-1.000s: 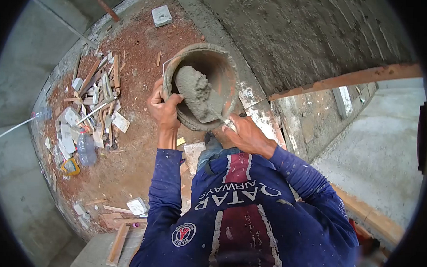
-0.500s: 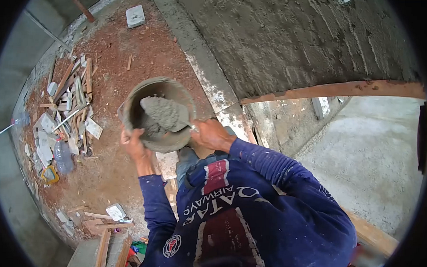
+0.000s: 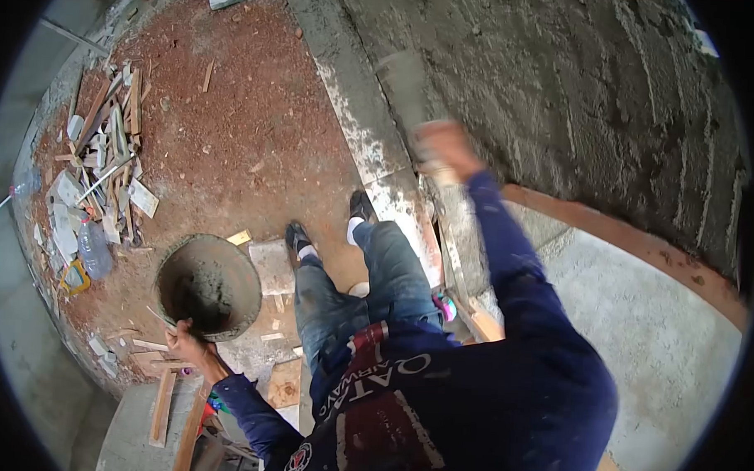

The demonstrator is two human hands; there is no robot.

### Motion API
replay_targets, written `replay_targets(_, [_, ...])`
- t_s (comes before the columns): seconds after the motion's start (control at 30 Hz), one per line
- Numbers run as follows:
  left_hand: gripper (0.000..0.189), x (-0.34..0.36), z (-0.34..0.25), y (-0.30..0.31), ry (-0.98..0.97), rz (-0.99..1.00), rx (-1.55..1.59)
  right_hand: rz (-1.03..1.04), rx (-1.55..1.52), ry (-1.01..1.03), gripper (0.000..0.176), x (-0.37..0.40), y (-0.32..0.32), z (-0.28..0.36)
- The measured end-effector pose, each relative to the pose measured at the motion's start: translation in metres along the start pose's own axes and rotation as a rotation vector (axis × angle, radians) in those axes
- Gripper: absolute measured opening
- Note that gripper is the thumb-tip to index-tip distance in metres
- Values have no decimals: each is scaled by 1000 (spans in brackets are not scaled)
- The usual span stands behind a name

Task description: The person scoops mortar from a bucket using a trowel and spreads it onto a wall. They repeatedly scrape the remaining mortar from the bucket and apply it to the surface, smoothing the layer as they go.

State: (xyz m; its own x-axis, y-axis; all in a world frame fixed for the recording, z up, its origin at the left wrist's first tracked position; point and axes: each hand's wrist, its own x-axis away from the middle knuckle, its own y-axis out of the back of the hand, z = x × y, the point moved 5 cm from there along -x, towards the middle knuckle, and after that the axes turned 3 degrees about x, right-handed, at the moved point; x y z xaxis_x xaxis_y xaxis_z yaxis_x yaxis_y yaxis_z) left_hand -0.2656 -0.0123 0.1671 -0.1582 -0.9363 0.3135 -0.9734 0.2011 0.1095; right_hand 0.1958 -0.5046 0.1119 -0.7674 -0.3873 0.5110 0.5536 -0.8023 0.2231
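My left hand grips the near rim of a round mortar bucket, off to my left. Wet grey mortar lies in the bottom of it. Out to the right, my right hand is closed around the handle of a trowel. Motion smears both the hand and the blade. In this view the blade overlaps the lower edge of the rough, freshly plastered wall.
Scrap wood and rubble are heaped at the left, beside a plastic bottle. A wooden board edges the plaster. My shoes stand on reddish ground. Planks lie at the lower left.
My right hand has swung the trowel, which carried mortar, out of the bucket and over to the wall. The bucket has moved down and left with my left hand.
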Motion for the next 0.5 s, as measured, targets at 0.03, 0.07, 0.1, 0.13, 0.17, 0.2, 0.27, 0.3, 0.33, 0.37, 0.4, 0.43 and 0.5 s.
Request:
replay_targets(0.03, [43,-6,2,3,-10,-24,-60,-221,47,-142,28,50,54,56])
replay_targets(0.07, [44,20,-21,-33,64,-23,68,-468,133,-174,28,111,70,136])
replay_targets(0.1, [44,22,-13,-41,77,-30,66,-455,418,-44,26,161,88,186])
replay_targets(0.13, [44,24,-7,-35,78,20,-15,-487,288,-37,24,210,72,236])
replay_targets(0.17, [45,16,-3,-40,60,73,-70,-531,240,-1,22,238,54,267])
replay_targets(0.2, [43,14,1,-58,80,171,3,-527,226,12,20,257,45,278])
replay_targets(0.27, [43,25,-4,-99,82,329,119,-414,400,123,18,260,16,278])
replay_targets(0.3, [44,30,-9,-116,64,384,158,-289,581,214,17,258,-7,275])
replay_targets(0.33, [47,29,-9,-129,63,425,181,-152,433,83,18,254,-32,257])
replay_targets(0.37, [50,25,-9,-145,58,477,205,-8,318,-51,19,248,-62,237])
replay_targets(0.4, [42,24,-13,-161,42,519,271,113,177,-72,21,243,-95,217])
replay_targets(0.43, [35,26,-18,-179,30,571,345,261,10,-162,21,238,-127,197])
replay_targets(0.5, [32,33,-44,-205,-61,680,372,511,-350,-346,21,223,-180,157])
